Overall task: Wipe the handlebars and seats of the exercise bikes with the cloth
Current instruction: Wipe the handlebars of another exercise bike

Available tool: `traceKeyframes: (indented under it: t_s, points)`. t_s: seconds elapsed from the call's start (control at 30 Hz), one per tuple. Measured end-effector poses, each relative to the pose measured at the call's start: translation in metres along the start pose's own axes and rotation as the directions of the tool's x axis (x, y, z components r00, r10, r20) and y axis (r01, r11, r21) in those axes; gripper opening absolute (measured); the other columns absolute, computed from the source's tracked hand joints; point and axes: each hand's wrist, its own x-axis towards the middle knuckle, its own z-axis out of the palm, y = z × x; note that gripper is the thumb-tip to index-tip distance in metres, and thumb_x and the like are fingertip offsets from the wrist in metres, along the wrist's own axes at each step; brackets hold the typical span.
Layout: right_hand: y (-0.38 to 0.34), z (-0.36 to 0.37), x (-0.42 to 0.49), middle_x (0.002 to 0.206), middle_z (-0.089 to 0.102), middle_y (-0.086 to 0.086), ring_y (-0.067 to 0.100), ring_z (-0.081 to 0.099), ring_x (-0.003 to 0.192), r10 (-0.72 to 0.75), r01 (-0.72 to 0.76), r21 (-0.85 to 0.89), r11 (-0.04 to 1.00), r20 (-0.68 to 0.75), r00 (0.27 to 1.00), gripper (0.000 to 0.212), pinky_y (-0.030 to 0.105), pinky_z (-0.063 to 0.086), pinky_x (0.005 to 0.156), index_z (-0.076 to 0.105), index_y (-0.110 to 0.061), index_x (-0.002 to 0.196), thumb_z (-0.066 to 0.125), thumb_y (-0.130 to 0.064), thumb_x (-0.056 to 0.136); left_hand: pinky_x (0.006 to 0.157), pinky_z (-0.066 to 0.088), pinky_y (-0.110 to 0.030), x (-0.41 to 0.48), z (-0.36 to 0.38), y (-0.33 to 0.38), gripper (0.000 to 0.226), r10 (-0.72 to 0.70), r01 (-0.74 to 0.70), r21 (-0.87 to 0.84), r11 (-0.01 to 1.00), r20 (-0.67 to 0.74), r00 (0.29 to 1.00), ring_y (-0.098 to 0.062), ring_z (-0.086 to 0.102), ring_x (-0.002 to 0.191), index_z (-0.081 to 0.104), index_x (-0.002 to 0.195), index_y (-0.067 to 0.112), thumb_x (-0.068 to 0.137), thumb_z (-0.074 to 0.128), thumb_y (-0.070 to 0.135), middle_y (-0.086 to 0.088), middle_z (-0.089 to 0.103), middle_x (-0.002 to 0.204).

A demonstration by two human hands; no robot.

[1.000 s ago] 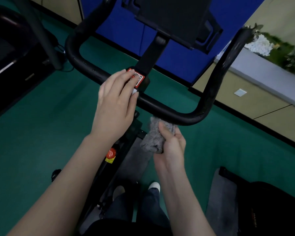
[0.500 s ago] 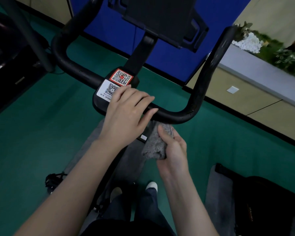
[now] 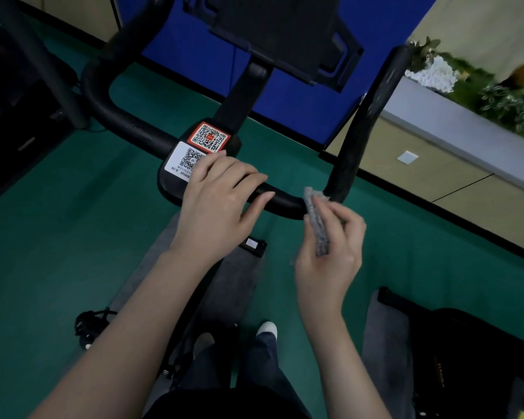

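The exercise bike's black U-shaped handlebar (image 3: 127, 120) spans the upper half of the head view, with two QR-code stickers (image 3: 198, 148) at its middle clamp. My left hand (image 3: 221, 204) lies flat on the crossbar just right of the stickers, fingers straight. My right hand (image 3: 330, 246) holds a folded grey cloth (image 3: 316, 219) between thumb and fingers, with the cloth's top edge against the bar's right bend, where the right upright (image 3: 366, 125) rises. The seat is out of view.
A black screen holder (image 3: 285, 34) sits on the stem above the bar. Another dark machine (image 3: 9, 95) stands at the left. A second bike's black part (image 3: 466, 358) and grey mat are at the lower right. A ledge with plants (image 3: 466, 83) runs along the right wall.
My left hand slid off the QR stickers to the right along the crossbar. My right hand brought the cloth up from under the bar to its right bend.
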Motion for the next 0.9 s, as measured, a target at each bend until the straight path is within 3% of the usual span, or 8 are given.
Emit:
traceKeyframes:
  t_s: [0.07,0.23,0.37,0.53,0.77,0.9]
  points:
    - [0.005,-0.003,0.004,0.107,0.051,0.003,0.025,0.056,0.099,-0.061,0.062,-0.056,0.996,0.016,0.998,0.031,0.018,0.043,0.091,0.066,0.002,0.111,0.062,0.012,0.082,0.107,0.029,-0.033,0.0,0.0,0.0,0.026,-0.002,0.002,-0.005,1.0,0.002,1.0,-0.021,0.061,0.095,0.071,0.102,0.013,0.094,0.057,0.034,0.001,0.068,0.097]
    - [0.007,-0.006,0.02,0.1,0.053,0.011,0.029,0.057,0.095,0.019,-0.021,-0.088,0.996,-0.027,0.999,0.025,0.01,0.041,0.087,0.068,0.003,0.106,0.062,0.009,0.083,0.108,0.029,-0.033,0.0,0.0,0.0,0.026,-0.008,0.008,-0.009,1.0,0.007,1.0,-0.02,0.061,0.096,0.071,0.102,0.014,0.095,0.056,0.034,0.002,0.068,0.097]
    - [-0.006,0.001,0.012,0.097,0.056,0.011,0.017,0.049,0.093,-0.132,0.143,-0.07,0.987,0.145,0.981,0.024,0.008,0.037,0.085,0.07,0.0,0.105,0.064,0.007,0.083,0.106,0.03,-0.034,0.0,0.0,0.0,0.026,-0.004,0.004,-0.003,1.0,0.012,1.0,-0.021,0.061,0.096,0.071,0.102,0.014,0.095,0.057,0.034,0.001,0.068,0.097]
    - [-0.003,-0.004,0.032,0.094,0.057,0.014,0.017,0.048,0.089,-0.054,0.072,-0.142,0.987,0.126,0.991,0.02,0.0,0.031,0.082,0.071,-0.002,0.102,0.065,0.003,0.084,0.106,0.031,-0.034,-0.001,-0.001,0.0,0.026,-0.006,0.006,-0.014,1.0,0.012,1.0,-0.021,0.061,0.096,0.071,0.102,0.013,0.095,0.057,0.033,0.001,0.068,0.097]
    - [-0.023,0.009,0.039,0.089,0.058,0.009,0.015,0.044,0.086,-0.151,0.228,-0.158,0.961,0.391,0.908,0.019,0.006,0.03,0.073,0.072,-0.004,0.101,0.062,0.001,0.086,0.105,0.03,-0.032,0.001,-0.002,0.001,0.023,-0.033,0.034,-0.018,0.999,0.024,0.999,-0.021,0.061,0.096,0.071,0.1,0.013,0.097,0.051,0.024,0.002,0.068,0.097]
    - [-0.011,-0.01,0.05,0.089,0.059,0.009,0.018,0.046,0.086,-0.151,0.255,-0.183,0.949,0.446,0.882,0.017,0.007,0.028,0.073,0.072,-0.004,0.099,0.063,0.001,0.086,0.106,0.029,-0.032,0.001,-0.002,0.002,0.022,-0.036,0.036,-0.024,0.999,0.028,0.999,-0.021,0.061,0.096,0.071,0.099,0.013,0.097,0.051,0.022,0.002,0.068,0.097]
